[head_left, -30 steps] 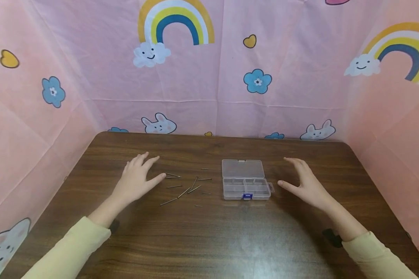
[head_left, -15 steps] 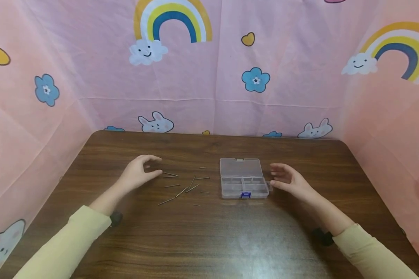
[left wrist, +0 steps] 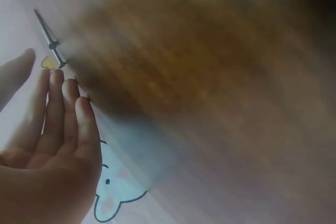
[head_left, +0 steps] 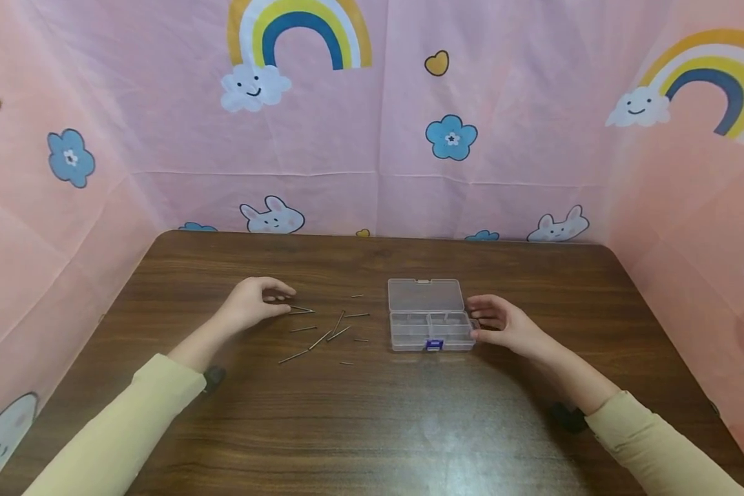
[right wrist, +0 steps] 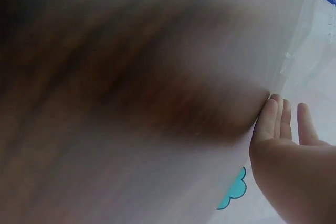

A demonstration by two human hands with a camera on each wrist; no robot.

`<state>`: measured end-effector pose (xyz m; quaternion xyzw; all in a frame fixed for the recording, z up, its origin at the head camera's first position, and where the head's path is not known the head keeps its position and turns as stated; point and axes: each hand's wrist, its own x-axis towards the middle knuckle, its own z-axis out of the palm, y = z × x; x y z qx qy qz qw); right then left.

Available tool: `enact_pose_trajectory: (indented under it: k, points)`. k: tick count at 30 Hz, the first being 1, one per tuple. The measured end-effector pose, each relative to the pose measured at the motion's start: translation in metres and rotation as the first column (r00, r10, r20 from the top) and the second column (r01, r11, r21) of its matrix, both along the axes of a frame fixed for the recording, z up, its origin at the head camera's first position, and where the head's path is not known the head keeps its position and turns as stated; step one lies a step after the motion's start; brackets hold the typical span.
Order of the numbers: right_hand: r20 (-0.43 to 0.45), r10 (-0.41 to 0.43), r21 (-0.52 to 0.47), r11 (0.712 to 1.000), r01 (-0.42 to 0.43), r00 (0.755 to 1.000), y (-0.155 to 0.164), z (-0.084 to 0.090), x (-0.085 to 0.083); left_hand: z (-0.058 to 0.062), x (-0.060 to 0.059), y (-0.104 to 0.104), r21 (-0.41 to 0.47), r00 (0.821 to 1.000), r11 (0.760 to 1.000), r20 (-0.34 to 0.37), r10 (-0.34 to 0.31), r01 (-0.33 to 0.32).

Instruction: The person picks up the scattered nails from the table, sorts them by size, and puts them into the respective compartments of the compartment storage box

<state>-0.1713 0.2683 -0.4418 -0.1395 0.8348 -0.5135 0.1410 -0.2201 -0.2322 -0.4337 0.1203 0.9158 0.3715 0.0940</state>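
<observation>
Fingers [left wrist: 67, 124] of the left hand [head_left: 252, 307] lie straight and pressed side by side in the left wrist view, thumb apart; from the head view they look gently curved, tips just beside the nearest of the loose nails [head_left: 322, 329] without clearly touching it. The nails lie scattered on the brown table [head_left: 372, 427], left of its middle and nearer the far edge.

The right hand [head_left: 502, 325] rests against the right end of a clear plastic organizer box [head_left: 430, 324], which lies open (lid flat toward the far edge) near the table's middle. Its fingers [right wrist: 273, 116] look straight and close together in the right wrist view; whether they curl onto the box I cannot tell. Only the wrist views show the palms; both are badly blurred, and only the head view shows the whole layout.
</observation>
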Motion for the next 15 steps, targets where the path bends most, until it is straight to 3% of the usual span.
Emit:
enact_pose_trajectory:
  k: [15]
  points:
    - [-0.030,0.055,0.104,0.993,-0.051,0.998,-0.0014,-0.0006,0.0018,-0.0028,-0.0056,0.0029,-0.059,0.999,0.998,-0.044,-0.020,0.017]
